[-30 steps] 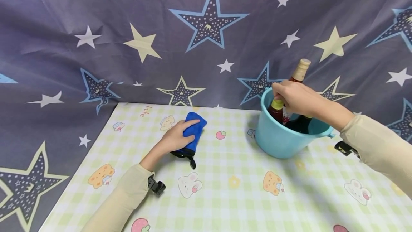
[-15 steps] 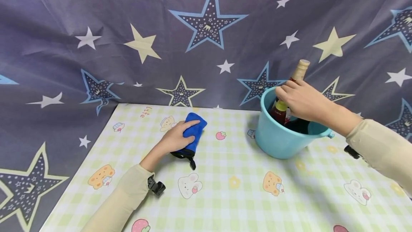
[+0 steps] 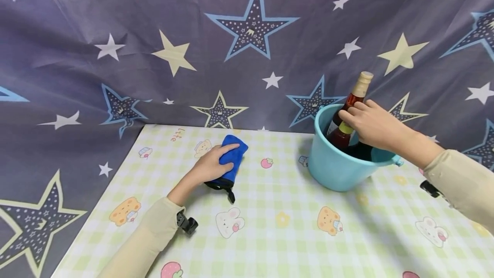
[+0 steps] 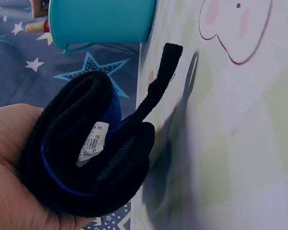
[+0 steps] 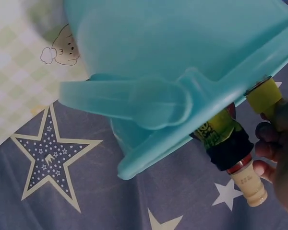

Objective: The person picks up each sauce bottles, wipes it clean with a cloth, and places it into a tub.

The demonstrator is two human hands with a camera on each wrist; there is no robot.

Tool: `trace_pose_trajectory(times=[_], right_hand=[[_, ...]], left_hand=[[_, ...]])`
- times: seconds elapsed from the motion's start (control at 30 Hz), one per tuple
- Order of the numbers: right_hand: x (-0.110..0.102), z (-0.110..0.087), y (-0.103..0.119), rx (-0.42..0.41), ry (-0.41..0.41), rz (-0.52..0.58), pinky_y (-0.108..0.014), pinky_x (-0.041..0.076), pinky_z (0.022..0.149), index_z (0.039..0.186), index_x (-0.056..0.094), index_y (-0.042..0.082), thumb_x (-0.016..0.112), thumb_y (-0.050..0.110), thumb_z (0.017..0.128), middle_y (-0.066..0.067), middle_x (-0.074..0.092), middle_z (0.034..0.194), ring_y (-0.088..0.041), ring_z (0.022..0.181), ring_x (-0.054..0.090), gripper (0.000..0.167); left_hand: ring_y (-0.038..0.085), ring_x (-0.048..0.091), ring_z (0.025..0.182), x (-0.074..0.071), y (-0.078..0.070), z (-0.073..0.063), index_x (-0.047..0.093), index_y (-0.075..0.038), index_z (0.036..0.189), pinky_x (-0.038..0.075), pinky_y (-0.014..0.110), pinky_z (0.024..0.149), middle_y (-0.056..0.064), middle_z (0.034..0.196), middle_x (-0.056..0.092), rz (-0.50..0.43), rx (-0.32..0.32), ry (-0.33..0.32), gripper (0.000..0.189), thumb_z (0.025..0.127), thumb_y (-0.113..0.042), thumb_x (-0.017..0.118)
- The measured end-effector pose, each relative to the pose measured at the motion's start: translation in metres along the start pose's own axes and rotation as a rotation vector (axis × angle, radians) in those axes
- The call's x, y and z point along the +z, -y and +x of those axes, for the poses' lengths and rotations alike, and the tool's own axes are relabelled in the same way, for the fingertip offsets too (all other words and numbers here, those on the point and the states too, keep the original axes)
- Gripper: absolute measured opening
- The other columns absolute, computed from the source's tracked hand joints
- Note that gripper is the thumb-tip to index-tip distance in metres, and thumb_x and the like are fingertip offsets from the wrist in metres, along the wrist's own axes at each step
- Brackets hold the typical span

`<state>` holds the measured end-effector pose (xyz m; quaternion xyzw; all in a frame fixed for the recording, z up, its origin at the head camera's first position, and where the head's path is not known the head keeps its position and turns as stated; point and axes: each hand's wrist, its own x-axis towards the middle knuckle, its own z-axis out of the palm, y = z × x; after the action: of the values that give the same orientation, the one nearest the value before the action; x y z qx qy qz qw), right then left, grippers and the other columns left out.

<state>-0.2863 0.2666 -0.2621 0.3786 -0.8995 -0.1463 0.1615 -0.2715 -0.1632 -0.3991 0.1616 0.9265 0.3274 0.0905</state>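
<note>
My left hand point(image 3: 212, 164) grips a folded blue cloth item point(image 3: 236, 151) on the table, thumb and fingers across it. The left wrist view shows its dark, rolled-in end point(image 4: 86, 158), with a barcode tag point(image 4: 93, 141) and a black strap point(image 4: 158, 79). At the light-blue bucket point(image 3: 339, 168), my right hand point(image 3: 374, 124) pinches the yellow top of a small red-brown bottle point(image 3: 339, 138), which leans right inside. Behind the fingers, a taller bottle with a cream foil neck point(image 3: 361, 86) rises above the rim. Fingers partly cover both bottles.
A dark bottle point(image 3: 359, 151) lies low in the bucket beneath my right hand. The bucket stands at the table's back right. The checked tablecloth point(image 3: 270, 235) has cartoon prints. A starry cloth point(image 3: 231, 80) hangs directly behind the table.
My right hand has shifted right and slightly down, and the yellow-topped bottle has tilted further right with it. More of the cream-necked bottle shows. My left hand and the blue cloth stay put.
</note>
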Motion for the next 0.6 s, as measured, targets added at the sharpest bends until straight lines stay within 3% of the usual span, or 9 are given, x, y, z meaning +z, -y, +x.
trace_pose_trajectory(times=[0.3, 0.6], right_hand=[[-0.007, 0.002, 0.004, 0.022, 0.029, -0.003, -0.049, 0.048, 0.075, 0.099, 0.058, 0.005, 0.074, -0.003, 0.079, -0.018, 0.068, 0.093, -0.036, 0.090, 0.062, 0.027], [-0.011, 0.003, 0.006, 0.051, -0.024, 0.019, -0.051, 0.049, 0.076, 0.092, 0.063, 0.006, 0.075, 0.011, 0.090, -0.015, 0.067, 0.086, -0.035, 0.086, 0.063, 0.013]], left_hand=[[0.047, 0.047, 0.138, -0.015, -0.005, -0.015, 0.043, -0.026, 0.156, 0.043, 0.064, 0.106, 0.026, 0.156, 0.040, 0.050, 0.006, 0.011, 0.061, 0.099, -0.022, 0.063], [0.046, 0.046, 0.140, -0.028, -0.023, -0.035, 0.044, -0.032, 0.155, 0.046, 0.063, 0.104, 0.025, 0.159, 0.037, 0.120, 0.049, -0.036, 0.061, 0.098, -0.025, 0.065]])
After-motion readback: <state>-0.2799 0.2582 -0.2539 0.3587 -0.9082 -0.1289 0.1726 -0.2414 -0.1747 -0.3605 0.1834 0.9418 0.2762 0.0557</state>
